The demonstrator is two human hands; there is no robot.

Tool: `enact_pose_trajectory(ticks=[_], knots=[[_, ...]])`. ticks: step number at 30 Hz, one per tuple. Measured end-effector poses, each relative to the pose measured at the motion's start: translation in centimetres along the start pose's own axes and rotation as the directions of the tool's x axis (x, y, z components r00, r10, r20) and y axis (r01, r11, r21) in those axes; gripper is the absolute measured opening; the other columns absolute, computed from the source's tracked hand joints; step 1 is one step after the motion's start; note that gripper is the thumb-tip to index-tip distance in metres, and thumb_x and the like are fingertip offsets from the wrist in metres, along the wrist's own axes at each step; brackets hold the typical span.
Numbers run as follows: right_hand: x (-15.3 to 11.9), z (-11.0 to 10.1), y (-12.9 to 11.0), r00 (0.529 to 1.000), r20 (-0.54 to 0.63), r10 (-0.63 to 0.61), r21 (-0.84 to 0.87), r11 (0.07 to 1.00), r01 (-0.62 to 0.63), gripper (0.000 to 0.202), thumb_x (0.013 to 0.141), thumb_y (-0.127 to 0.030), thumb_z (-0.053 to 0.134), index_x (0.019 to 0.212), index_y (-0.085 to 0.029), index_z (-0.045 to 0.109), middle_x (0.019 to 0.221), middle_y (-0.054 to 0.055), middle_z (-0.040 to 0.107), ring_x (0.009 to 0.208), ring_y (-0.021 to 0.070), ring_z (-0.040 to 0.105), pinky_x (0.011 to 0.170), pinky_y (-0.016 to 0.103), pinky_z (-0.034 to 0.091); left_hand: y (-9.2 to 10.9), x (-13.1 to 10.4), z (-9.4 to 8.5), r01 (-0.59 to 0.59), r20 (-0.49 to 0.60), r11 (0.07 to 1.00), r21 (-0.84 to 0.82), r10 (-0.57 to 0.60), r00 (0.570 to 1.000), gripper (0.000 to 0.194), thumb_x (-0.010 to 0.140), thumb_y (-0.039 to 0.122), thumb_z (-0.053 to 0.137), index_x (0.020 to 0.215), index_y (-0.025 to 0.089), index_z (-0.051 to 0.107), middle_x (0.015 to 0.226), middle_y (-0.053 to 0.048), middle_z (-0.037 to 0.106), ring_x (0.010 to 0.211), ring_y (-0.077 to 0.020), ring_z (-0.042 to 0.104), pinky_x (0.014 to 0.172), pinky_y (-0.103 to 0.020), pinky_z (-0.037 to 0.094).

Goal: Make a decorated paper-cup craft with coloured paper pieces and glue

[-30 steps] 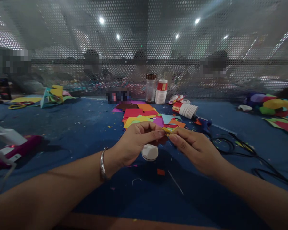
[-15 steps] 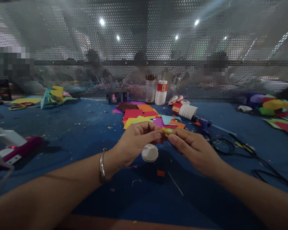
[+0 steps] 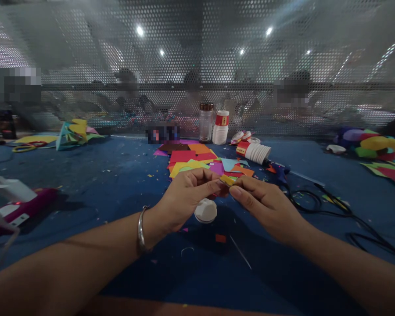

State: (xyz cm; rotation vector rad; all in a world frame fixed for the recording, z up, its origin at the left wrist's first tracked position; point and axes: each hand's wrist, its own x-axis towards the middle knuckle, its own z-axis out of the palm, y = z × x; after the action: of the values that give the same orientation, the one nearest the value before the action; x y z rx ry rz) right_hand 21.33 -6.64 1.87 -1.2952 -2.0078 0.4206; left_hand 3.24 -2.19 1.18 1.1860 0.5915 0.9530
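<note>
- While the colored sheets [image 3: 182, 156] lie spread behind them, both hands pinch the little yellow piece [image 3: 228, 180] between them, right above the blue table [image 3: 125, 184]!
- Left hand [image 3: 187, 193], thumb against fingers, clamps one end.
- Right hand [image 3: 266, 206] grips the other, thumb and fingers closed.
- Just below, a white round thing [image 3: 206, 210]; nearer the person, an orange-red scrap [image 3: 220, 238]!

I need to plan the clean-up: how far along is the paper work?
Some cutting looks done: a small red piece lies loose near scattered scraps. In hand is a small yellow piece, pinched between the left hand and right hand. What is left is hard to judge, but coloured sheets lie piled behind, seemingly unused.
</note>
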Motion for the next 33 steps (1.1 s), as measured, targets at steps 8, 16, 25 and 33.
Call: enact_pose_trajectory(ticks=[8, 16, 25, 33], knots=[[-0.01, -0.19, -0.13, 1.000, 0.001, -0.026, -0.005, 1.000, 0.026, 0.041, 0.098, -0.048, 0.041, 0.072, -0.020, 0.057, 0.062, -0.002, 0.051, 0.056, 0.0124, 0.045, 0.052, 0.026, 0.033, -0.02, -0.19, 0.16, 0.028, -0.005, 0.999, -0.039, -0.029, 1.000, 0.021, 0.072, 0.024, 0.081, 0.074, 0.013, 0.063, 0.069, -0.001, 0.068, 0.065, -0.0093, 0.060, 0.063, -0.021, 0.043], [-0.10, -0.31, -0.05, 0.999, 0.028, -0.017, -0.038, 0.999, 0.018, 0.040, 0.099, -0.048, 0.040, 0.076, -0.020, 0.058, 0.066, 0.000, 0.055, 0.060, 0.0137, 0.050, 0.054, 0.027, 0.036, 0.25, -0.08, 0.22, 0.045, -0.005, 0.997, -0.055, -0.045, 0.999, 0.021, 0.071, 0.024, 0.082, 0.073, 0.012, 0.064, 0.068, -0.002, 0.069, 0.063, -0.0092, 0.061, 0.061, -0.021, 0.043], [-0.17, -0.27, -0.19, 0.999, 0.010, -0.037, -0.046, 0.998, 0.037, 0.042, 0.100, -0.049, 0.040, 0.075, -0.020, 0.057, 0.063, -0.002, 0.052, 0.058, 0.0132, 0.047, 0.055, 0.027, 0.037, 0.28, -0.19, 0.16, 0.017, -0.006, 0.999, -0.027, -0.017, 1.000, 0.019, 0.070, 0.024, 0.082, 0.072, 0.012, 0.067, 0.067, -0.002, 0.069, 0.062, -0.0089, 0.059, 0.061, -0.022, 0.042], [-0.23, -0.31, -0.14, 0.999, 0.009, -0.036, -0.076, 0.996, 0.036, 0.041, 0.100, -0.048, 0.039, 0.072, -0.021, 0.053, 0.063, -0.001, 0.051, 0.059, 0.0135, 0.047, 0.055, 0.027, 0.035, 0.22, -0.09, 0.23, 0.055, 0.018, 0.992, -0.113, -0.054, 0.998, 0.021, 0.067, 0.021, 0.083, 0.071, 0.013, 0.064, 0.067, 0.000, 0.067, 0.060, -0.0077, 0.058, 0.061, -0.021, 0.041]])
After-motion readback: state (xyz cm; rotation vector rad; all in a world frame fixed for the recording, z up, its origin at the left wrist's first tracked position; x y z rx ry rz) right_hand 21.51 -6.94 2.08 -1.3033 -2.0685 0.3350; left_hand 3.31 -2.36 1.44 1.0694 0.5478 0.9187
